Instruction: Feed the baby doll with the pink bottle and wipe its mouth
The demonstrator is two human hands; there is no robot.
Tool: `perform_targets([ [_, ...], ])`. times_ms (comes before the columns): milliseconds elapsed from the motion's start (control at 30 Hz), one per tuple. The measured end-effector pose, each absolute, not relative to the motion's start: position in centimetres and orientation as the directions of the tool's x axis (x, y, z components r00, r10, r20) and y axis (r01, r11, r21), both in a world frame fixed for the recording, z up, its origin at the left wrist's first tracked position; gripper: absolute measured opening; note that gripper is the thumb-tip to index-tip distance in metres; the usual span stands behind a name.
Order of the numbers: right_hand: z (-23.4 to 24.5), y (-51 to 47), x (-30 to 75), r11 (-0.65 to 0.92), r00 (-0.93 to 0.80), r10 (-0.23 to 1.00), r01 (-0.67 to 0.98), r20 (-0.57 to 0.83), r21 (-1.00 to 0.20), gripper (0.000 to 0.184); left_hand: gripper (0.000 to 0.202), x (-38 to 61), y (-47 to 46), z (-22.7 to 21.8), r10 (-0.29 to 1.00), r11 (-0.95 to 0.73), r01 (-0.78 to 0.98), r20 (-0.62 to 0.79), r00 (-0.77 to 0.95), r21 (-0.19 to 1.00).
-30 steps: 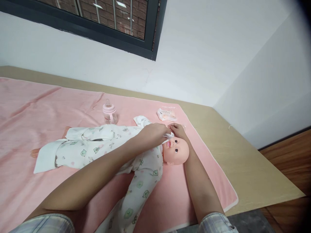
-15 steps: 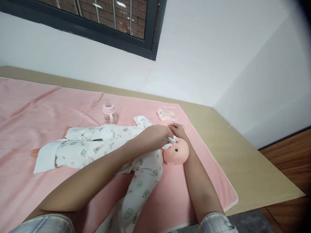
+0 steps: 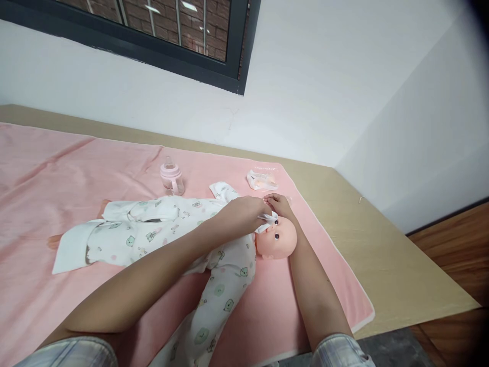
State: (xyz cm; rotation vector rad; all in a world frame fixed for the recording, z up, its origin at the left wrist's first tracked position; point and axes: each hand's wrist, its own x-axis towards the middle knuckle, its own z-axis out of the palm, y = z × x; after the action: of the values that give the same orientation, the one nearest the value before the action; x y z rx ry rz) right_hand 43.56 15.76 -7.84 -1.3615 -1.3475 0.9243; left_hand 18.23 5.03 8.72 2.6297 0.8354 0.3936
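Drawn off the doll's (image 3: 284,244) far eye (image 3: 276,222) since the earlier frame, the white cloth (image 3: 271,218), presumably light and limp, is pinched by the left hand (image 3: 249,211) near the mouth (image 3: 267,231), best held bunched, while the right hand's (image 3: 280,206) hold cannot be told.

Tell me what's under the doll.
The doll lies on a pink blanket, with a tan surface showing beyond the blanket's edge. The patch directly beneath the doll is covered; whether anything else lies there cannot be seen.
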Motion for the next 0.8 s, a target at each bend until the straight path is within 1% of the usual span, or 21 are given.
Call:
perform_targets([
  [200,-7.7,15.7,43.5,0.079,0.100,0.989,0.241,0.106,-0.967,0.021,0.020,18.3,5.2,8.7,0.626,-0.749,0.541,0.142,0.766,0.383],
  [400,-7.8,15.7,43.5,0.083,0.106,0.988,0.238,0.111,-0.968,0.021,0.020,18.3,5.1,8.9,0.651,-0.736,0.591,0.103,0.752,0.330],
  [500,-7.7,15.7,43.5,0.086,0.104,0.988,0.242,0.114,-0.966,0.021,0.020,18.2,5.2,8.9,0.660,-0.730,0.600,0.110,0.743,0.327],
  [567,-7.5,15.6,43.4,0.091,0.098,0.988,0.241,0.117,-0.966,0.022,0.020,17.9,5.3,8.9,0.658,-0.736,0.591,0.145,0.739,0.330],
  [700,-6.6,14.9,42.9,0.093,0.095,0.988,0.239,0.119,-0.967,0.024,0.025,16.9,6.0,8.6,0.642,-0.765,0.564,0.297,0.707,0.312],
  [800,-5.6,14.5,42.5,0.093,0.091,0.989,0.226,0.116,-0.970,0.025,0.025,16.0,6.9,8.5,0.650,-0.760,0.567,0.350,0.675,0.318],
])
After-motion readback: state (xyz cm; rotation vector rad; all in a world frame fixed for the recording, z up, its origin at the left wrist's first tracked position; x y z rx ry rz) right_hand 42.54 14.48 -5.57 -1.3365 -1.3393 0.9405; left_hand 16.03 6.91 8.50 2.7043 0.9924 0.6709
